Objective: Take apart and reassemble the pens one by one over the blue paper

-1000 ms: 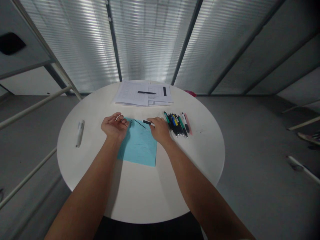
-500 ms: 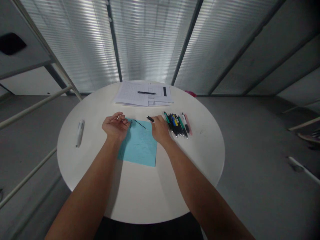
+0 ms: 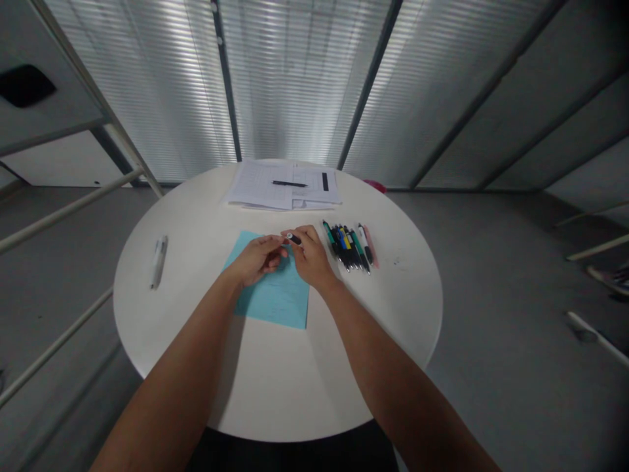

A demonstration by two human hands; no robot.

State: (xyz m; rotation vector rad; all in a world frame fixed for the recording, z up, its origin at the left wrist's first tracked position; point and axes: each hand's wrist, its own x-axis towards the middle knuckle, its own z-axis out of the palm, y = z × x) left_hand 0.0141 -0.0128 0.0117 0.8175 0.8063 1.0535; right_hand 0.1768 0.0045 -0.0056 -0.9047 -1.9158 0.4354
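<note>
Over the upper part of a light blue sheet [image 3: 278,298], my two hands meet. My right hand [image 3: 313,259] is closed round a short black pen part [image 3: 294,239], whose end points up and left between thumb and fingers. The fingertips of my left hand [image 3: 258,259] are pinched right beside that part; whatever they hold is too small to make out. The thin dark pen refill on the sheet is hidden now behind my hands. Just right of my right hand lies a row of pens [image 3: 348,246] in black, green, blue, yellow and white.
A stack of printed papers [image 3: 260,187] lies at the far side of the round white table [image 3: 289,387], with a black pen [image 3: 289,184] on top. A white marker [image 3: 158,262] lies at the left. White railings [image 3: 73,206] stand beyond the table's left edge.
My left hand has moved right and turned from palm-up to a pinch against the pen part in my right hand. It now covers the refill. The right hand has barely moved.
</note>
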